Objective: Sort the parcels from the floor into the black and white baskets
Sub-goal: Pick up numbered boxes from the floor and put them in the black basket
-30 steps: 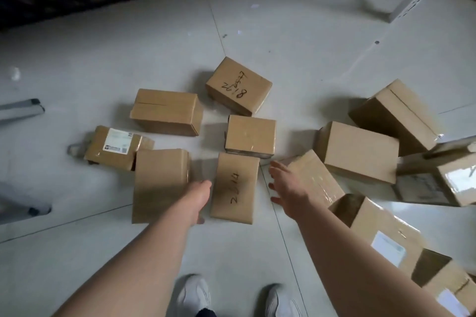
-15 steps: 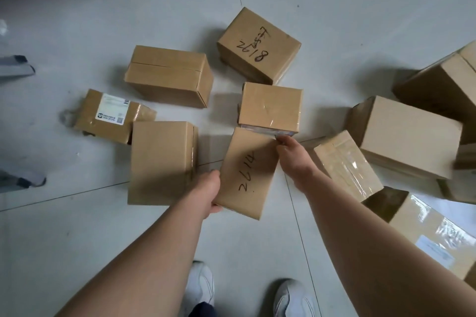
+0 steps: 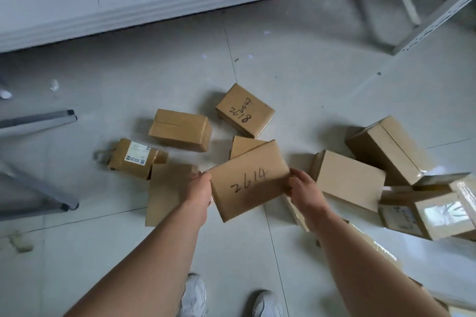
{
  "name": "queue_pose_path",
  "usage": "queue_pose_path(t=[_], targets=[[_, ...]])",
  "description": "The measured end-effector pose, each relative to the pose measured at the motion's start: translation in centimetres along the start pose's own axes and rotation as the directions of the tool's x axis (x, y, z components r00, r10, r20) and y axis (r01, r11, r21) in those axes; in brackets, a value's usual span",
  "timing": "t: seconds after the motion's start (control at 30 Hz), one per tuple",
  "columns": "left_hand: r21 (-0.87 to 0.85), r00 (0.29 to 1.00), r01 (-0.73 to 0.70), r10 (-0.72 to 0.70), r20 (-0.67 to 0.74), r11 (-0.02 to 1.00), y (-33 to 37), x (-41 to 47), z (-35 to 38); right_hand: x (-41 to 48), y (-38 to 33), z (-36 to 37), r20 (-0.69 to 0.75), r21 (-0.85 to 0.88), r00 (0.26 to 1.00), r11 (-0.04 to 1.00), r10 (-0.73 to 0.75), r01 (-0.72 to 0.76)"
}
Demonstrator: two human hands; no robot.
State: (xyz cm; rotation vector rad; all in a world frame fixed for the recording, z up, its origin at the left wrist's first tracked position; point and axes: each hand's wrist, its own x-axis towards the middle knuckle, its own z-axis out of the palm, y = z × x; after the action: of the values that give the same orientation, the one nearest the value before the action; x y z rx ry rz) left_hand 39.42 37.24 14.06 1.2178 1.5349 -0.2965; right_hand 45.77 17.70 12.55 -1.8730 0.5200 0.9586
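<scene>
2 white shoes (image 3: 194, 296) are showing at the bottom edge of the view, standing on the pale tiled floor (image 3: 77, 252). Above them, both bare forearms are reaching forward. The left hand (image 3: 198, 192) is gripping the left end of the parcel marked 2614 (image 3: 248, 180), its fingers hidden under the box and only the thumb side showing; the right hand (image 3: 304, 193) is clasping the right end, fingers (image 3: 298, 175) curling over the edge. The parcel is being held flat and slightly tilted, lifted clear of the floor, writing facing up. Below and left of it, a plain tall box (image 3: 167, 193) is lying on the floor, with a labelled parcel (image 3: 134, 158) just beyond. To the right, a cluster of taped boxes (image 3: 425, 211) is piling toward the right edge of the view. Farther off, a plain box (image 3: 180, 130) and the parcel marked 2618 (image 3: 244, 110) are resting near the middle. No basket is appearing in view.
</scene>
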Motion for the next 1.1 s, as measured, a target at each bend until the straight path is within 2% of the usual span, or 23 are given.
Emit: queue_pose_path(t=[0.1,0.2,0.27,0.4,0.5,0.8,0.9,0.97,1.1], targets=[[0.002,0.994,-0.099,0.099,0.044,0.995,3.8,-2.4,1.3,-1.2,-2.9,-2.0,-0.007,0.035,1.0,0.999,-0.026,0.026],[0.03,0.981,-0.194,0.193,0.019,0.981,6.6,-1.8,2.5,-0.3,-4.9,-3.2,-0.018,0.088,1.0,0.996,-0.01,0.012],[0.069,0.97,-0.242,0.239,0.055,0.968,8.2,-0.4,3.4,1.2,-6.0,-3.3,-0.018,0.114,1.0,0.993,-0.007,0.009],[0.067,0.957,-0.236,0.22,0.189,0.969,12.4,3.5,6.0,6.6,-7.2,-2.1,-0.024,0.129,0.998,0.99,-0.051,0.054],[0.091,0.947,-0.242,0.214,0.239,0.966,15.1,6.9,8.0,10.3,-8.4,-1.0,-0.033,0.145,0.996,0.986,-0.08,0.083],[0.145,0.917,-0.365,0.329,0.224,0.92,18.6,15.5,11.2,17.6,-8.7,2.4,-0.103,0.21,0.993,0.975,-0.053,0.074],[0.11,0.928,-0.319,0.288,0.235,0.941,18.5,17.8,11.0,19.3,-7.5,3.3,-0.061,0.38,0.998,0.925,-0.01,0.033],[0.073,0.925,-0.274,0.242,0.294,0.959,18.3,19.2,10.8,20.7,-6.7,3.7,0.037,0.509,0.999,0.86,0.022,-0.037],[0.027,0.911,-0.227,0.203,0.359,0.973,17.8,21.6,11.0,22.8,-5.9,5.1,0.203,0.598,0.977,0.798,-0.063,-0.073]])
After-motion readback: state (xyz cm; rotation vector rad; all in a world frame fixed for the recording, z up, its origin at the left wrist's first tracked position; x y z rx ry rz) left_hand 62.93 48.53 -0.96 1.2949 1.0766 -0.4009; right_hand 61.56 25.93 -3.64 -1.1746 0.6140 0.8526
